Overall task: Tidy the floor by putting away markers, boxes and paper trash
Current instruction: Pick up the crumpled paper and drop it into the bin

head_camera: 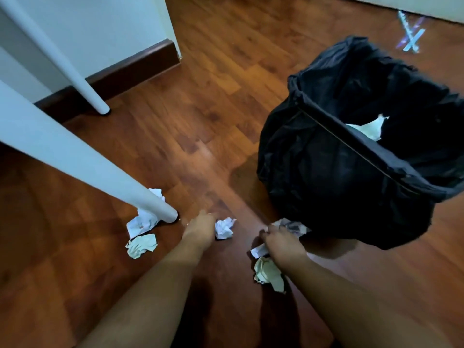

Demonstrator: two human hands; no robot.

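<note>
Hands reach low over a wood floor (213, 101) scattered with crumpled paper. The left hand (200, 228) is curled beside a white wad (224, 229), touching its left edge; whether the fingers have closed on it cannot be told, since the palm side is hidden. The right hand (281, 241) is closed over a printed wad (292, 226) that sticks out beyond its fingers, and a white scrap (258, 251) shows under the wrist side of the same hand; the grip itself is blurred.

A cream wad (270, 273) lies on the floor just beneath the right forearm. To the left, a white sheet (143, 221) is bunched against the foot of a table leg (88, 169), part of it behind the leg. A pale green wad (141, 245) lies just in front of that sheet.

A bin (339, 177) lined with a black bag stands to the right, tilted in this view, its mouth open, with pale paper (369, 128) already inside. Its lower edge sits close to the right hand. A second table leg (57, 56) stands farther back near the dark skirting (130, 69) and the wall.

Open floor runs between the near leg and the bin, and widens beyond the hands toward the far wall. A crossed light reflection (410, 33) marks the boards at the upper right.
</note>
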